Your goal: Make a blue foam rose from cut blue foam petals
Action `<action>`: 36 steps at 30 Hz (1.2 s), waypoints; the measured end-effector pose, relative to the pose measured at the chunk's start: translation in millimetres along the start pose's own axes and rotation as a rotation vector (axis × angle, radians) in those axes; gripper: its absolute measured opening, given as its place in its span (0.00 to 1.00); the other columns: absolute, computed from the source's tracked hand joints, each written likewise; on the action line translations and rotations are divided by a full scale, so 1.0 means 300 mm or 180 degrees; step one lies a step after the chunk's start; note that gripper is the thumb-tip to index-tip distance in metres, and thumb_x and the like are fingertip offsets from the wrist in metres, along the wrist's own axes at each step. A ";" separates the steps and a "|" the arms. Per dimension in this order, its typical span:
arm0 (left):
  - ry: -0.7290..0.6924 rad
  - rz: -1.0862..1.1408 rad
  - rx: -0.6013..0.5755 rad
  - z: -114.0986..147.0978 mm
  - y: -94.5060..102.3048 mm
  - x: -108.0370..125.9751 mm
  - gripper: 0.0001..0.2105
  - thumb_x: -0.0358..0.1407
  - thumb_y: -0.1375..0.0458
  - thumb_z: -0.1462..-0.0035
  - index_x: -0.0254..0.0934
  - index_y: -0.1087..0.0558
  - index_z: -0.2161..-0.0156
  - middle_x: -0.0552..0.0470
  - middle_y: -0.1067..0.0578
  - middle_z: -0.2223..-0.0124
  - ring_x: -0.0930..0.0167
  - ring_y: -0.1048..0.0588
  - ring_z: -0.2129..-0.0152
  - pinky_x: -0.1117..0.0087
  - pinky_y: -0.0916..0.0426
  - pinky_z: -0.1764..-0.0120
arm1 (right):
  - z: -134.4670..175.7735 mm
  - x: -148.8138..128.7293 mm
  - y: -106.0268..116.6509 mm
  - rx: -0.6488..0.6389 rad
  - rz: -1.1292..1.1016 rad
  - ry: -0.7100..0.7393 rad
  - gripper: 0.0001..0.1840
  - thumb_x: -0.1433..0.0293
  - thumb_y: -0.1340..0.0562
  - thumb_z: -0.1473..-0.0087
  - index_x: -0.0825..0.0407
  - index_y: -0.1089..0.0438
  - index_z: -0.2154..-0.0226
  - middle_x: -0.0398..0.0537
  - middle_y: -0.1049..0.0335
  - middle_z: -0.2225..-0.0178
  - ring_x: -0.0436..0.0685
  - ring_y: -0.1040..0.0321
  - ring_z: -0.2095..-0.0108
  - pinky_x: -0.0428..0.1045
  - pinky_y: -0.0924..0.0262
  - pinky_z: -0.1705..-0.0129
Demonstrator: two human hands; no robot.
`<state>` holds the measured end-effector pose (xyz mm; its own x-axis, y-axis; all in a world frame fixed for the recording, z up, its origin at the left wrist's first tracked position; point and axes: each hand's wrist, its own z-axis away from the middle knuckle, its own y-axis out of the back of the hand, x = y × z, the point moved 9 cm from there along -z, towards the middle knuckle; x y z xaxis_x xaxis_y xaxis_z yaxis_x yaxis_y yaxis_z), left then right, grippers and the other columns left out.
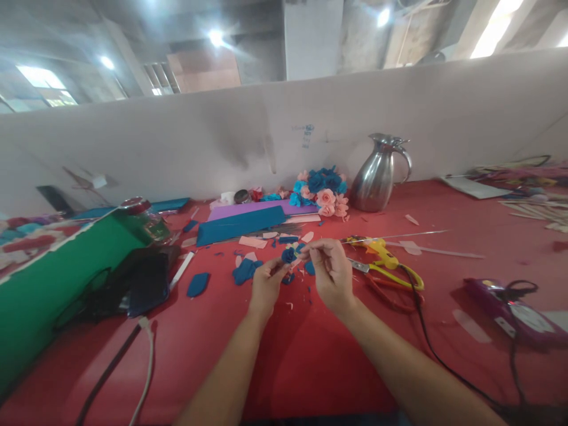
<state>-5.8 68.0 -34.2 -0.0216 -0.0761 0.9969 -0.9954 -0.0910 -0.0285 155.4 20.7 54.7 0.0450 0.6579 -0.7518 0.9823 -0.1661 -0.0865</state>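
Observation:
Between the thumb and fingers of my left hand (266, 288) sits a small dark blue paper flower (288, 255). My right hand (332, 273) is closed just beside it, its fingertips pinched close to the flower's right side. A thin wire (399, 236) runs out of the right hand toward the right, above the table. Below and around both hands lie cut blue paper pieces (245, 271) and small pink scraps. The exact spot where wire and flower meet is hidden by my fingers.
Right of my hands lie a yellow glue gun (382, 253) and scissors (394, 277). Behind them stand a steel jug (375, 177) and a bunch of paper flowers (325, 192). A phone (148, 287), glass jar (148, 222) and green board (89, 278) are leftward; a purple device (510, 307) is rightward.

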 end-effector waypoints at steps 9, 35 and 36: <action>-0.0042 -0.0075 -0.0021 0.001 -0.004 0.010 0.08 0.36 0.36 0.59 0.34 0.23 0.72 0.53 0.26 0.78 0.73 0.31 0.79 0.73 0.37 0.72 | 0.013 0.009 -0.031 -0.0240 -0.0052 -0.0016 0.05 0.68 0.46 0.38 0.49 0.36 0.63 0.46 0.32 0.67 0.51 0.30 0.67 0.49 0.32 0.64; 0.0047 -0.0078 0.0007 0.003 -0.003 0.001 0.11 0.38 0.37 0.59 0.32 0.23 0.69 0.53 0.26 0.77 0.73 0.31 0.79 0.73 0.36 0.72 | 0.011 0.013 0.013 0.0134 0.0059 0.0039 0.04 0.71 0.46 0.39 0.50 0.36 0.63 0.46 0.32 0.66 0.50 0.30 0.68 0.49 0.32 0.65; 0.0056 -0.0072 0.0005 0.003 -0.003 0.001 0.11 0.38 0.37 0.59 0.32 0.23 0.69 0.52 0.26 0.77 0.73 0.31 0.79 0.73 0.36 0.72 | 0.011 0.013 0.015 0.0153 0.0070 0.0045 0.04 0.71 0.46 0.39 0.50 0.36 0.63 0.46 0.32 0.66 0.50 0.30 0.68 0.49 0.32 0.65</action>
<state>-4.8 67.1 -34.0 -0.0007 -0.0565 0.9984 -0.9956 -0.0940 -0.0061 159.4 20.2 49.2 0.0695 0.6640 -0.7445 0.9712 -0.2155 -0.1016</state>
